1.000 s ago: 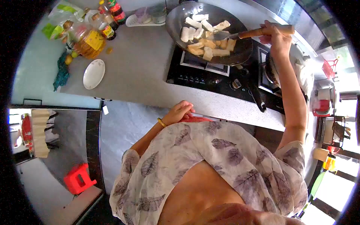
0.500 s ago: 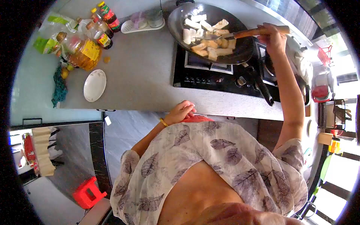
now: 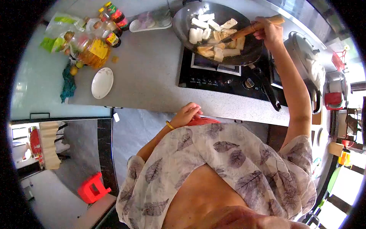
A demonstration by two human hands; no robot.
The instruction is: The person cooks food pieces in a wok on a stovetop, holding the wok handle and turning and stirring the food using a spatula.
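My right hand (image 3: 271, 33) grips the wooden handle of a spatula (image 3: 244, 30) over the dark wok (image 3: 184, 23). The spatula's metal end reaches down among thick pale slices of food (image 3: 228, 24); those toward the back are white, those nearer me yellowish. I cannot tell whether the slices are tofu or something else. My left hand (image 3: 189, 113) is held low before my waist, by the counter's front edge, with its fingers curled in and nothing seen in them. A yellow band circles that wrist.
The wok sits on a black gas stove (image 3: 217, 78), its long handle (image 3: 268, 89) jutting toward me. A lidded pot (image 3: 301, 49) stands right. Leftward on the counter are a white plate (image 3: 102, 83), an oil jug (image 3: 93, 53) and sauce bottles (image 3: 117, 16). A red stool (image 3: 92, 189) stands below.
My right hand has tilted the spatula more steeply, and its blade has shifted right toward the yellowish slices. The left hand stays curled at my waist. The whole view has shifted slightly.
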